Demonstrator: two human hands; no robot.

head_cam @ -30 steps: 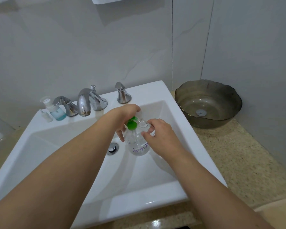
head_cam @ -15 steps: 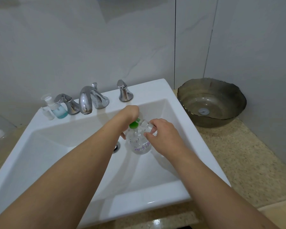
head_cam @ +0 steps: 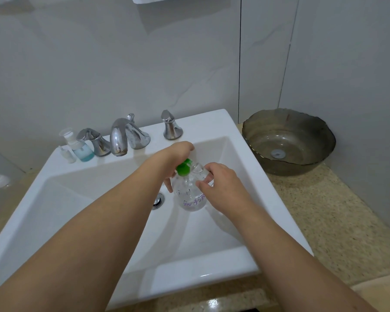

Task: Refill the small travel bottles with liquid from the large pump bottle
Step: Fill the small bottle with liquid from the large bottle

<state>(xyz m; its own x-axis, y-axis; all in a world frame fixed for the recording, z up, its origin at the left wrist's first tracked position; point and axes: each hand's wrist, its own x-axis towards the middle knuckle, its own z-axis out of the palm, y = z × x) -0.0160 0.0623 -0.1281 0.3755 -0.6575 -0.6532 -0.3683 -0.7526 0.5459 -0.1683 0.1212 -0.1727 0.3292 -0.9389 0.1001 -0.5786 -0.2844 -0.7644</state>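
A large clear pump bottle (head_cam: pixel 191 200) with purple writing and a green pump head (head_cam: pixel 183 168) stands in the white sink (head_cam: pixel 81 199). My left hand (head_cam: pixel 178 154) lies over the pump head with its fingers curled round it and the thumb down along the bottle's left side. My right hand (head_cam: pixel 222 188) pinches a small clear travel bottle (head_cam: pixel 199 170) right beside the green pump head, at the big bottle's shoulder. The nozzle and the small bottle's mouth are hidden by my fingers.
On the sink's back ledge stand a small bottle with blue liquid (head_cam: pixel 83 150), a tiny clear bottle (head_cam: pixel 68 153), the chrome faucet (head_cam: pixel 119 137) and its two handles. A drain (head_cam: pixel 158 201) lies left of the big bottle. A dark glass bowl (head_cam: pixel 288 129) sits on the speckled counter at right.
Both hands and the two bottles keep nearly the same place over the sink; only the view has shifted slightly.
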